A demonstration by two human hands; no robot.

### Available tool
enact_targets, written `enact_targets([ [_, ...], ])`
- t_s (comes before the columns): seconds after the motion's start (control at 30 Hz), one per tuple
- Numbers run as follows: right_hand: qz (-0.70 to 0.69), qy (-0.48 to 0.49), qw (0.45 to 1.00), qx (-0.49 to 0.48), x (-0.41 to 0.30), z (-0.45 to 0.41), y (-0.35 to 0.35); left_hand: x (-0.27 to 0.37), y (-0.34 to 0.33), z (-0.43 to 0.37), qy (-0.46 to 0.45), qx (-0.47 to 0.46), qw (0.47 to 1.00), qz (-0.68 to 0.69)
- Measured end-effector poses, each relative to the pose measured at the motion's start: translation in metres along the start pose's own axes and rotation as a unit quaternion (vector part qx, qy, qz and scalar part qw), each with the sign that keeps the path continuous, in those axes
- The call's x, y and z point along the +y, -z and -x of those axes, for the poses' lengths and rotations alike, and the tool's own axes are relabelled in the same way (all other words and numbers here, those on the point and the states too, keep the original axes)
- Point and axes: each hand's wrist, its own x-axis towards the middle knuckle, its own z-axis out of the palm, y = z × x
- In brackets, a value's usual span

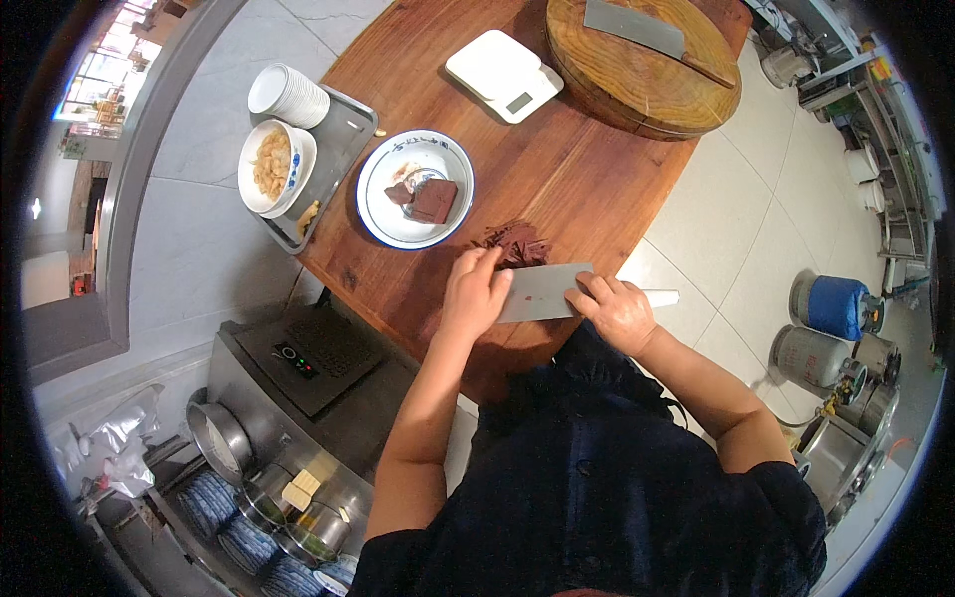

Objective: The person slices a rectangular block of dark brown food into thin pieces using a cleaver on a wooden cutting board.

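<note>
A cleaver with a broad steel blade (pixel 543 295) and a white handle (pixel 662 298) is held low over the near edge of the wooden table. My right hand (pixel 616 307) grips it where blade and handle meet, fingers over the blade. At the blade's other end is my left hand (pixel 474 292), its thumb against the blade and its fingertips at a pile of dark red-brown shreds (pixel 520 242). Whether those fingers pinch anything is hidden. Beyond them, a white blue-rimmed bowl (pixel 382 213) holds a dark red-brown block (pixel 435 200) and a smaller piece (pixel 399 194).
On the wooden table (pixel 522 168) are a white kitchen scale (pixel 501 74) and a round chopping block (pixel 642 89) bearing another cleaver (pixel 634 28). To the left, a grey tray (pixel 345 119) carries stacked white bowls (pixel 291 95) and a bowl of pale yellowish pieces (pixel 271 166).
</note>
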Motion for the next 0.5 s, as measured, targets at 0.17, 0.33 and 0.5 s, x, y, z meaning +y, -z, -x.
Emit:
enact_targets([
  [0.17,-0.061,-0.027,0.997,-0.031,0.007,0.008,-0.006,-0.024,0.033,-0.027,0.079,0.166,0.983,-0.006],
  [0.33,-0.133,-0.055,0.987,-0.069,0.004,0.017,-0.017,-0.073,0.05,-0.066,0.121,0.144,0.979,-0.084],
  [0.5,-0.167,-0.062,0.979,-0.101,-0.001,0.018,-0.017,-0.068,0.044,-0.099,0.066,0.054,0.978,-0.192],
])
